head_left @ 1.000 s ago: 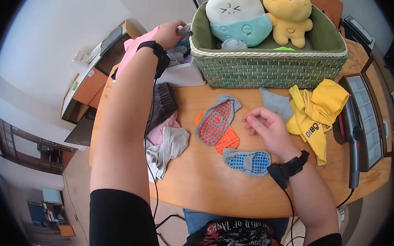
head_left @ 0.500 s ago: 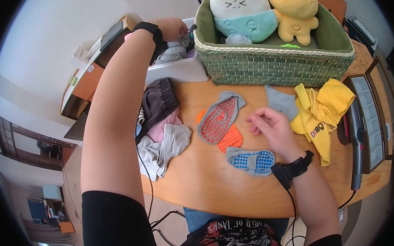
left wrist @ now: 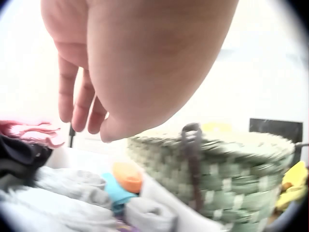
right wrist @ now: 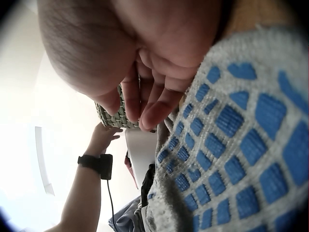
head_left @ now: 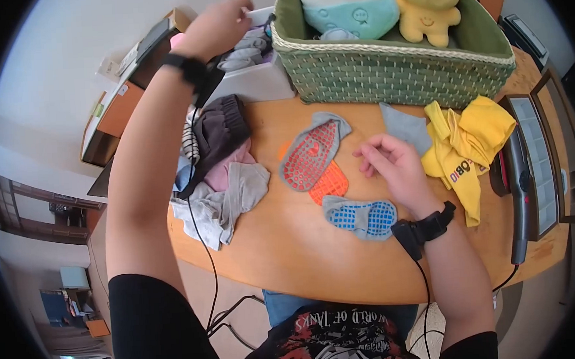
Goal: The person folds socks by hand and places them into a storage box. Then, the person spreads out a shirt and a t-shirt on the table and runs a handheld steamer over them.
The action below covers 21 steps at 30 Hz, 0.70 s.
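My left hand [head_left: 221, 25] is raised over the white bin [head_left: 264, 83], which is full of rolled socks [head_left: 247, 53]. In the left wrist view its fingers [left wrist: 83, 104] hang loosely with nothing between them, above grey, blue and orange rolls [left wrist: 128, 177]. My right hand [head_left: 394, 166] rests loosely curled and empty over the table. Just below it lies a grey sock with blue grip dots [head_left: 361, 217]. To its left a grey sock with red dots [head_left: 312, 155] partly covers an orange-soled sock [head_left: 330, 182]. A plain grey sock [head_left: 407, 128] lies beyond the right hand.
A green woven basket [head_left: 392, 76] with two plush toys [head_left: 425, 10] stands at the back. Left on the wooden table [head_left: 291, 257] are piled clothes [head_left: 226, 183]. Yellow clothing [head_left: 471, 144], a grey hair-styling tool [head_left: 520, 213] and a compartment box [head_left: 541, 160] sit at the right.
My left hand has gone down into the white bin, then lifted up out of it, empty. The pink cloth it was beside is now mostly out of sight. The right hand stays put.
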Available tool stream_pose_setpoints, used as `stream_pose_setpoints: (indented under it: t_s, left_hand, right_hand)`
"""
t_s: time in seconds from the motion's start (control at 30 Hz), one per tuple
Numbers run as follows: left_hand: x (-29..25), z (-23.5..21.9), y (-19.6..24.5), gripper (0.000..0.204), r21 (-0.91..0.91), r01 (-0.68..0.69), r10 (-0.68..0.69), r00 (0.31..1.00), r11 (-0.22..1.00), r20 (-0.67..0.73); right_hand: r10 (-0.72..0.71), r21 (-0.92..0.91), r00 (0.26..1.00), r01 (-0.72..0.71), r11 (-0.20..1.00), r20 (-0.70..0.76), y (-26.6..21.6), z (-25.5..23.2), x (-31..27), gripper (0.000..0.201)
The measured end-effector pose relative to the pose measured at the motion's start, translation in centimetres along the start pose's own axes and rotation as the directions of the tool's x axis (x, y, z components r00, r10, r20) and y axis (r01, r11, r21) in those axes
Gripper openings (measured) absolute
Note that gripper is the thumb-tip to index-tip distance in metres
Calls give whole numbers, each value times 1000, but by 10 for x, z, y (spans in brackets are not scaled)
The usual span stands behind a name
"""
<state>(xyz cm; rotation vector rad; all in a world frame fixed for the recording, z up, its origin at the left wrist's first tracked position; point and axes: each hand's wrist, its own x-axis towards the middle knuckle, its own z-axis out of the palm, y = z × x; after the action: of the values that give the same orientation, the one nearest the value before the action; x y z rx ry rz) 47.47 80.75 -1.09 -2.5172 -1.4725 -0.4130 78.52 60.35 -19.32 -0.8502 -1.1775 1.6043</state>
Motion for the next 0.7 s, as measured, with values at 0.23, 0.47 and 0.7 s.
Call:
stream_pose_setpoints:
  t_s: [0.23, 0.47, 0.7]
  left_hand:
    - [-152, -8, 125, 27, -299, 292, -202, 933, 909, 298]
    - [-180, 54, 139, 29, -367, 386, -289, 911, 846, 292]
    - [-184, 66, 143, 15, -911, 314, 32, 948, -266, 318]
  right_hand:
    - [-10, -44, 1000, 9, 999, -22, -4, 1, 1, 17]
    - [-24, -96, 998, 18, 995, -58, -4, -2, -1, 20]
    - [-64, -180, 984, 33, 983, -166, -16, 15, -5, 37]
